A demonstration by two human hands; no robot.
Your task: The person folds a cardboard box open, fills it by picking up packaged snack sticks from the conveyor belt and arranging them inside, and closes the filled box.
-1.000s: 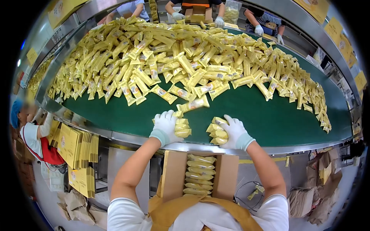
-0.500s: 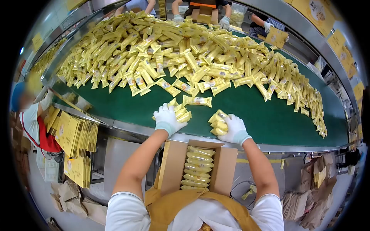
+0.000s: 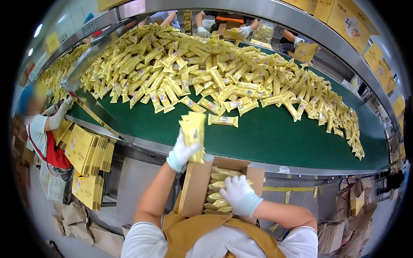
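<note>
My left hand (image 3: pixel 184 150), in a white glove, grips several yellow packets (image 3: pixel 193 134) upright above the near belt edge. At the open cardboard box (image 3: pixel 192 189), my right hand (image 3: pixel 236 192) reaches over its right part, fingers curled down on the packets inside; what it grips is hidden. Rows of yellow packets (image 3: pixel 214 196) fill the visible part of the box. One single packet (image 3: pixel 223 120) lies flat on the green belt (image 3: pixel 275 142), in front of a large heap of packets (image 3: pixel 193 64).
A co-worker in a red apron (image 3: pixel 57 150) stands at the left by stacked yellow cartons (image 3: pixel 81 150). Across the belt are other workers' gloved hands (image 3: pixel 245 31). A metal rail (image 3: pixel 193 9) arches overhead. Brown paper (image 3: pixel 333 228) lies at the lower right.
My left hand has lifted its packets off the belt and turned them upright. My right hand has moved from the belt to the box. A worker across the belt has picked up a yellow carton.
</note>
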